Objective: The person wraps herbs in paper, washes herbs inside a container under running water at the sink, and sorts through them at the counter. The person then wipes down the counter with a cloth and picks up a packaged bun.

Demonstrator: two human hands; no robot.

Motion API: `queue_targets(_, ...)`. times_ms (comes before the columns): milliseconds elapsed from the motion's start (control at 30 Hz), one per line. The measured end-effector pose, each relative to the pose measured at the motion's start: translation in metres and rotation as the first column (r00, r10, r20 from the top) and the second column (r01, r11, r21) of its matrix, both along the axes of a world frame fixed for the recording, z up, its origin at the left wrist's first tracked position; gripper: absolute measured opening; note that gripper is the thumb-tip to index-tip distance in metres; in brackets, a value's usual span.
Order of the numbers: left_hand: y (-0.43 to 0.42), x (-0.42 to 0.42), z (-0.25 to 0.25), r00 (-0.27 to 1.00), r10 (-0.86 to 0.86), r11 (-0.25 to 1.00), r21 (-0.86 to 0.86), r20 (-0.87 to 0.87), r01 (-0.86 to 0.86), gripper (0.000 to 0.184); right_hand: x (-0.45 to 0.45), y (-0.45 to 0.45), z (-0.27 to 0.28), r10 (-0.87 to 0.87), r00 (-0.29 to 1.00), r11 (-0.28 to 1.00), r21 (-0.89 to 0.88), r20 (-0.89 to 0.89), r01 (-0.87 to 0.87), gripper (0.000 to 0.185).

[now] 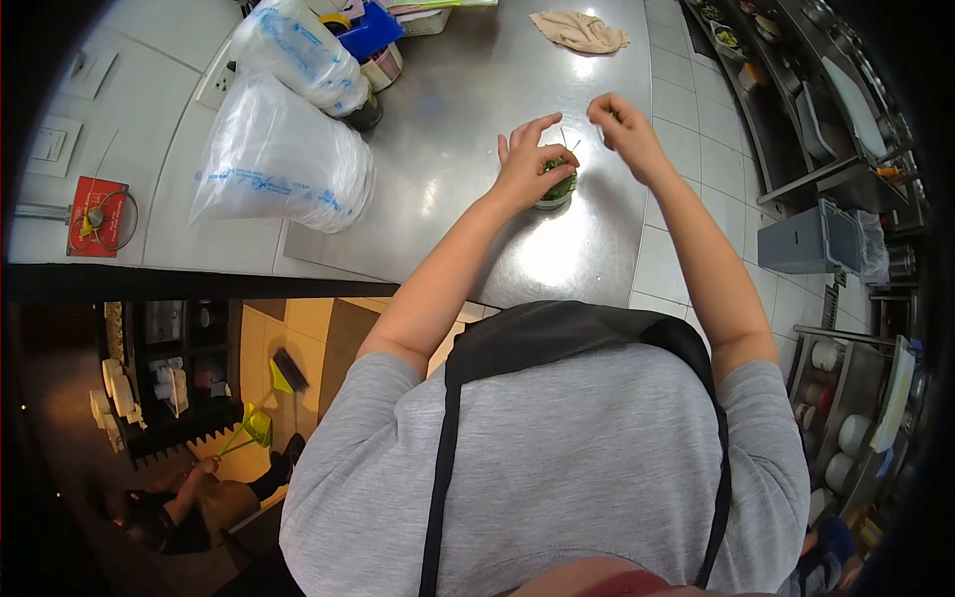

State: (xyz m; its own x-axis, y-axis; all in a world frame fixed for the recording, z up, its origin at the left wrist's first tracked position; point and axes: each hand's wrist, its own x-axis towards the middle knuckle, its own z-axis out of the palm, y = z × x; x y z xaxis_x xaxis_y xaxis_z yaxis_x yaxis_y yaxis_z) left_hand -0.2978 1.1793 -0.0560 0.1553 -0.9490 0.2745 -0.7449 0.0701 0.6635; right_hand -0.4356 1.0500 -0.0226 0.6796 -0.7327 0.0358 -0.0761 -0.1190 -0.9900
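Note:
A small clear container (554, 203) with green leaves (564, 186) in it stands on the steel table. Over its top my left hand (529, 167) curls, thumb and a finger close together at the leaves, the other fingers raised. What lies between these fingertips is too small to tell. To the right of the container, above the table's right side, my right hand (624, 131) is raised with its fingers pinched. A dark bit shows at its fingertips, too small and blurred to name.
Plastic-wrapped stacks (288, 149) stand at the table's left, beside a blue holder (373, 32). A beige cloth (580, 32) lies at the far edge. Shelves (786, 109) and a grey bin (811, 239) are to the right. At lower left, another person (204, 502) holds a green dustpan (258, 426).

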Motion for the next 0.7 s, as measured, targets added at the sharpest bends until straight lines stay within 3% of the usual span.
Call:
queue_targets(33, 0.002, 0.002, -0.002, 1.0, 0.001, 1.0, 0.002, 0.0, -0.001, 0.009, 0.0, -0.002, -0.001, 0.001, 1.0, 1.0, 0.002, 0.0, -0.001, 0.011)
queue_targets(100, 0.002, 0.006, -0.005, 0.993, -0.083, 0.996, -0.037, -0.089, 0.08, 0.003, -0.001, -0.015, -0.004, 0.089, 0.985, 0.943, 0.305, 0.146, -0.13, 0.012)
queue_targets(233, 0.003, 0.006, -0.008, 0.996, -0.069, 0.996, -0.044, 0.05, 0.072, 0.007, 0.007, -0.019, -0.006, 0.294, 0.946, 0.937, 0.237, -0.139, -0.257, 0.014)
queue_targets(367, 0.002, 0.006, -0.008, 0.996, -0.058, 0.996, -0.061, 0.064, 0.062, 0.007, 0.012, -0.013, 0.006, 0.367, 0.919, 0.907, 0.276, -0.145, -0.319, 0.014)
queue_targets(467, 0.001, 0.006, -0.011, 0.998, -0.056, 0.997, -0.051, 0.022, 0.057, 0.005, 0.018, -0.017, 0.006, 0.357, 0.902, 0.927, 0.208, -0.244, -0.311, 0.012)
queue_targets(533, -0.001, 0.008, -0.013, 0.997, -0.072, 0.997, -0.028, -0.023, 0.071, 0.003, 0.022, -0.022, 0.003, 0.386, 0.866, 0.922, 0.115, -0.317, -0.369, 0.021)
queue_targets(667, -0.002, 0.008, -0.014, 0.997, -0.076, 0.997, 0.003, -0.027, 0.076, 0.004, 0.031, -0.016, 0.004, 0.401, 0.85, 0.91, 0.044, -0.342, -0.411, 0.021)
queue_targets(700, -0.001, 0.008, -0.014, 0.997, -0.07, 0.997, 0.016, -0.035, 0.071, 0.004, 0.035, -0.019, -0.003, 0.378, 0.853, 0.89, -0.114, -0.36, -0.442, 0.019)
